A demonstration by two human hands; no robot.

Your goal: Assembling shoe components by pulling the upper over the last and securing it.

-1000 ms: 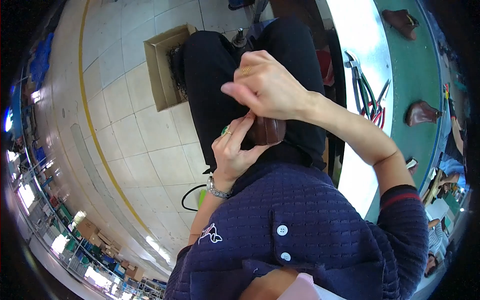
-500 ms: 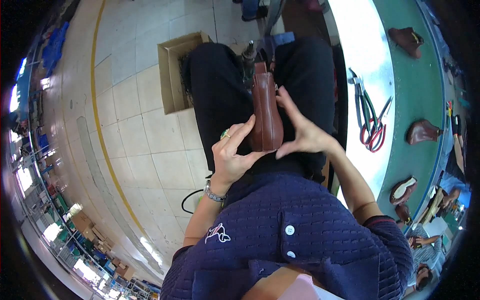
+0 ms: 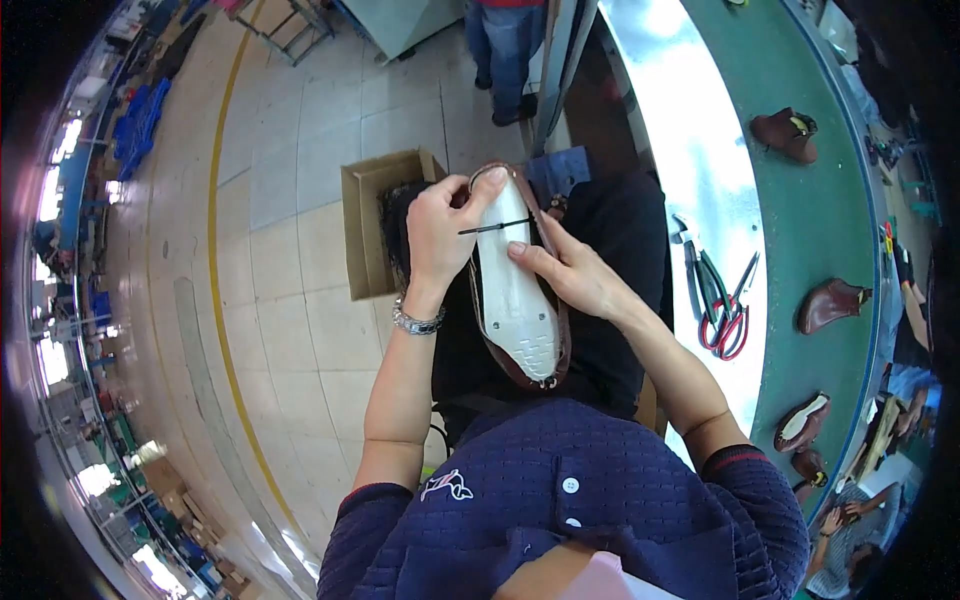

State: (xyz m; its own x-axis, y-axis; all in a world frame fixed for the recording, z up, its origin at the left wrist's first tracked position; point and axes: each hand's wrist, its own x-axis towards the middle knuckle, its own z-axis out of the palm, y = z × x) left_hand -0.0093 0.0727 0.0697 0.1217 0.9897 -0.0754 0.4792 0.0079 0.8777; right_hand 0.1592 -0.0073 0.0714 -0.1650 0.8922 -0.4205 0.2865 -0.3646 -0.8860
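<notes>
A brown leather shoe upper on its last (image 3: 519, 310) lies bottom up above my lap, its long white underside facing me. Across the narrow part runs a thin black strip (image 3: 484, 230), one end sticking out to the left. My left hand (image 3: 436, 226) grips the far end, thumb pressed on the white underside and fingers bent over the left edge. Along the right side, my right hand (image 3: 588, 281) is wrapped round the brown leather with its thumb on the white face; most of its other fingers are hidden underneath.
On the shiny metal table (image 3: 690, 110) at right lie red-handled scissors (image 3: 728, 325) and a dark-handled cutting tool (image 3: 695, 270). Beyond, a green belt (image 3: 835, 230) carries several brown shoes. A cardboard box (image 3: 372, 225) stands left of my knees. A person in jeans (image 3: 503, 55) stands ahead.
The shoe has been turned over, from its brown back to its white underside. My left hand has moved up to the far end; my right hand has closed onto the side.
</notes>
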